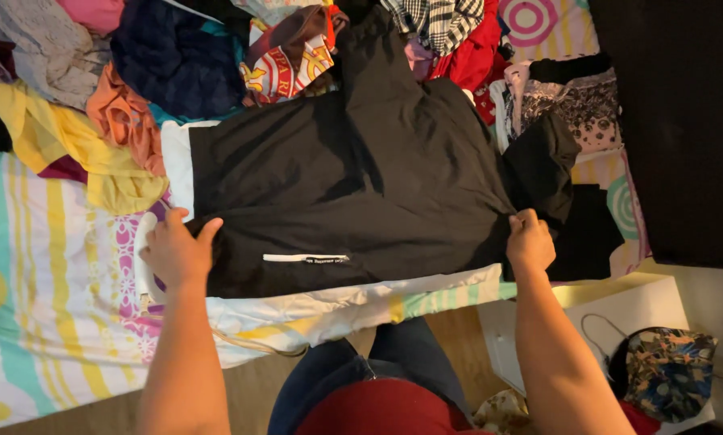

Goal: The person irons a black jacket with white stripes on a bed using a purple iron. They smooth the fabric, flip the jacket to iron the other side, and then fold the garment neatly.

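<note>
A black jacket (353,177) with white trim and a small white strip on its front lies spread flat across a bed. My left hand (176,250) pinches its lower left corner near the white edge. My right hand (530,242) grips the jacket's lower right edge, fingers curled over the fabric. One black sleeve (542,165) is folded out to the right. The jacket's upper part runs up into a heap of clothes.
A striped, patterned bedsheet (47,274) covers the bed. A pile of mixed clothes (136,80) lies along the far side, yellow, orange, navy, plaid and red. Dark fabric (683,121) fills the right. A white bag (619,314) and a patterned pouch (671,370) sit on the floor.
</note>
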